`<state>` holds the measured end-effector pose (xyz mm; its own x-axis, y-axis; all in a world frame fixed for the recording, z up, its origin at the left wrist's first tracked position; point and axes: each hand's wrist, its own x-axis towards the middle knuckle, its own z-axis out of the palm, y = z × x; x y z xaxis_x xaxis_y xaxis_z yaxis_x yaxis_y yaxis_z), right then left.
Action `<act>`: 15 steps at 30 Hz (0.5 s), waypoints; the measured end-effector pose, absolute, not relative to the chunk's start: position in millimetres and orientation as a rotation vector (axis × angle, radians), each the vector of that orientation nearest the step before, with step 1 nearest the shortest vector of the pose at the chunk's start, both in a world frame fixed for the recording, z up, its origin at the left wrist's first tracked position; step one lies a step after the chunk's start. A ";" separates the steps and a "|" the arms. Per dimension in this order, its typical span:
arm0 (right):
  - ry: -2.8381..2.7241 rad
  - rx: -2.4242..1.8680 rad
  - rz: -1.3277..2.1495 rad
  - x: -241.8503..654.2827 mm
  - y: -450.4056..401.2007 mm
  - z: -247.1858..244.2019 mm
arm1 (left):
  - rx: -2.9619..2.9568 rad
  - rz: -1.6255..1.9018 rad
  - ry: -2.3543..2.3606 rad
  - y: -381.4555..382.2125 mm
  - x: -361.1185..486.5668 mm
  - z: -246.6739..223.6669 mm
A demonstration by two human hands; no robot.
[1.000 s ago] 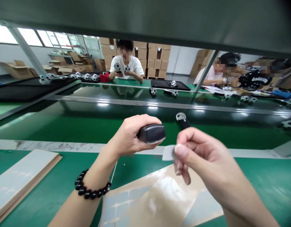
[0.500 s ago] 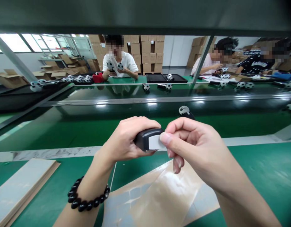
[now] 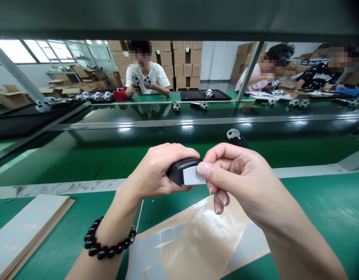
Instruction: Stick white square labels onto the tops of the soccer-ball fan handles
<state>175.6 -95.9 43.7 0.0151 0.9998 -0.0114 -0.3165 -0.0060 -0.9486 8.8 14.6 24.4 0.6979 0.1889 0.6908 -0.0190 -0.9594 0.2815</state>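
Head view, and the left hand (image 3: 156, 171) is closed firmly around a black plastic handle (image 3: 176, 173), its fingers wrapped over the top and most of the grip buried in the fist. The handle's blunt end pokes out toward the right hand (image 3: 240, 179), which is pinched narrow, the thumb (image 3: 203, 169) and forefinger gripping a white label (image 3: 192, 175) pressed against that end. The remaining fingers are curled loosely beneath. The label's edge is covered by the thumb, and how far it is stuck down cannot be told.

A black bead bracelet (image 3: 106, 239) is worn on the left wrist. Below the hands, a tan backing sheet (image 3: 197, 241) with pale label shapes is laid on the green workbench (image 3: 322, 198), partly cut off by the lower frame edge, and a stack of flat boards (image 3: 22, 229) is placed at the left. Just beyond the hands, a football-patterned ball on a black handle (image 3: 233, 134) is seen.

Farther off, a co-worker (image 3: 146, 70) is seen holding two small football-patterned balls, with cardboard cartons (image 3: 182, 58) stacked behind. No writing can be read on the label, and the lettering on a far worker's dark shirt (image 3: 318, 77) is too blurred to make out.
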 end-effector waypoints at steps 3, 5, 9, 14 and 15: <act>-0.970 -0.991 1.316 176.2 -96.2 43.5 | 2.617 1.111 0.164 13.9 9.2 24.2; -0.980 -0.994 1.312 176.6 -96.6 43.4 | 2.604 1.109 0.177 13.3 9.4 24.1; -0.989 -1.010 1.305 176.5 -97.3 43.5 | 2.601 1.114 0.167 13.1 9.5 24.2; -0.982 -1.005 1.304 176.0 -97.4 43.7 | 2.605 1.126 0.153 14.5 9.7 23.1; -0.979 -1.001 1.307 176.0 -97.4 43.6 | 2.608 1.129 0.148 14.8 9.8 22.8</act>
<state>176.0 -97.4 43.6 0.0281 0.9996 0.0040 -0.2851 0.0118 -0.9584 9.8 14.8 22.8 0.6868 0.2086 0.6963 -0.0227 -0.9513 0.3074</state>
